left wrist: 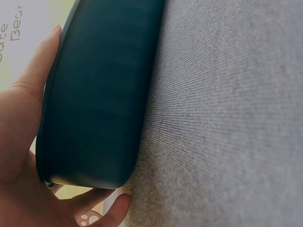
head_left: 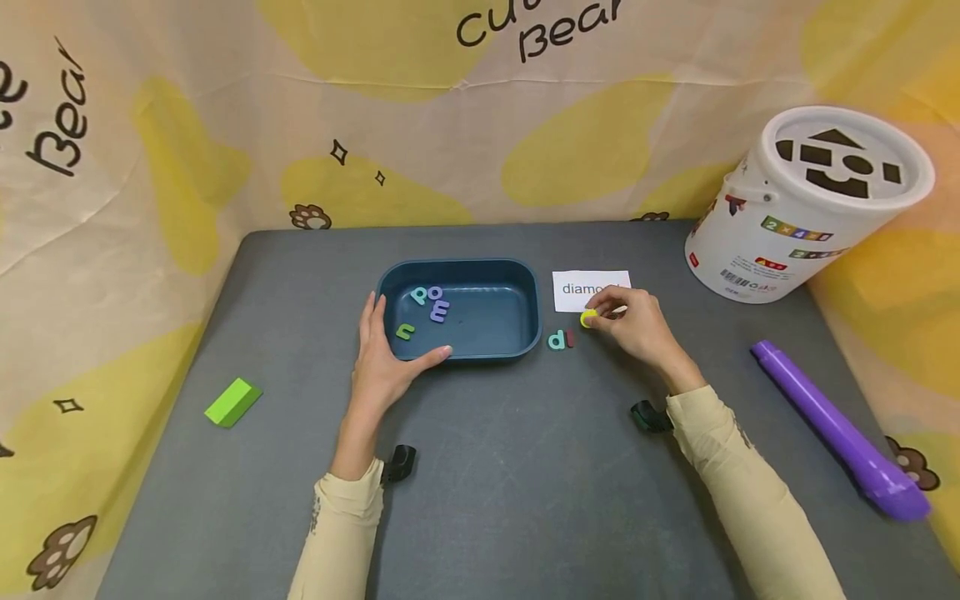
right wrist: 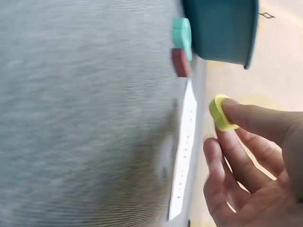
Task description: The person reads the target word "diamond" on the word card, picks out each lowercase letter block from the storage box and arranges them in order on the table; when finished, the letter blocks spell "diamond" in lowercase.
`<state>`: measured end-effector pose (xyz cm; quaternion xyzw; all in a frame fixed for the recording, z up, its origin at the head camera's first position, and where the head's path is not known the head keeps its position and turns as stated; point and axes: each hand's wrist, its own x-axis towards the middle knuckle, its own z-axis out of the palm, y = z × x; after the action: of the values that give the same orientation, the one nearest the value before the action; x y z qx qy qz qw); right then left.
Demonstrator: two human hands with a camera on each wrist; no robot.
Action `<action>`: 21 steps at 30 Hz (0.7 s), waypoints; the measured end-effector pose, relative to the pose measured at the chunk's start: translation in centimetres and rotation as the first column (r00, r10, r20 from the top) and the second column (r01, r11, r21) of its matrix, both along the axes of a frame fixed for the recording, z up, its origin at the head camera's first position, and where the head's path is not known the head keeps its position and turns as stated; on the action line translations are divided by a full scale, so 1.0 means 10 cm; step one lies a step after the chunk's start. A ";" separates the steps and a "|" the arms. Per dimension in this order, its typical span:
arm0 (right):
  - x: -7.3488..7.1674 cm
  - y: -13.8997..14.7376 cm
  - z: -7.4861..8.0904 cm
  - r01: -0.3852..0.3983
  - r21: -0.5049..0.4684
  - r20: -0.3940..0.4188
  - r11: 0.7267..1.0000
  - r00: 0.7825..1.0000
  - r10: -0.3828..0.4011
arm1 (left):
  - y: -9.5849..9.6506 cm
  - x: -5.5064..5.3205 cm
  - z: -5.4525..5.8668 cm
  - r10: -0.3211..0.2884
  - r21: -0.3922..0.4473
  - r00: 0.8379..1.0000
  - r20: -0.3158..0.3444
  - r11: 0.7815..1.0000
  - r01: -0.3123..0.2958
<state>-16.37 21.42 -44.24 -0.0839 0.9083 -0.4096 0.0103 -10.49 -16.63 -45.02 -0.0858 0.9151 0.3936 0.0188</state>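
Though half-closed, right hand with pinched yellow piece

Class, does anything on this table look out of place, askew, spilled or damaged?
Nothing looks spilled or damaged. Mildly odd: the purple m in the tray lies rotated, unlike the straight teal d below the word card, and the lime-green block sits alone, left of the tray.

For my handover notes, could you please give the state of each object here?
Blue tray: uncovered, holding four letters
Yellow letter: pinched by right hand
Teal letter: lying flat
Red letter: lying flat
Card: flat, partly hidden
White bucket: lidded
Purple stick: lying
Green block: untouched
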 end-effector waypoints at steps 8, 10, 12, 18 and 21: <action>0.06 0.02 -0.12 -0.030 0.051 0.059 0.998 0.998 0.027 | -0.01 0.00 -0.02 0.005 -0.006 1.000 0.006 1.000 -0.005; 0.07 0.00 -0.14 -0.032 0.053 0.072 0.998 0.997 0.028 | -0.01 0.00 -0.02 0.005 -0.005 1.000 0.009 1.000 -0.005; 0.08 -0.01 -0.16 -0.027 0.060 0.082 0.998 0.996 0.022 | -0.01 0.00 -0.02 0.004 -0.006 1.000 0.011 1.000 -0.004; 0.11 -0.03 -0.18 -0.006 0.074 0.097 0.997 0.995 -0.002 | 0.00 0.00 -0.02 0.004 -0.004 1.000 0.008 1.000 -0.004; 0.12 -0.04 -0.18 0.001 0.079 0.105 0.997 0.994 -0.010 | 0.00 0.00 -0.02 0.004 -0.005 1.000 0.009 1.000 -0.004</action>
<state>-15.22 20.98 -46.04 -0.0592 0.9221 -0.3775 0.0605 -10.53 -16.68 -45.20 -0.0892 0.9157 0.3911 0.0219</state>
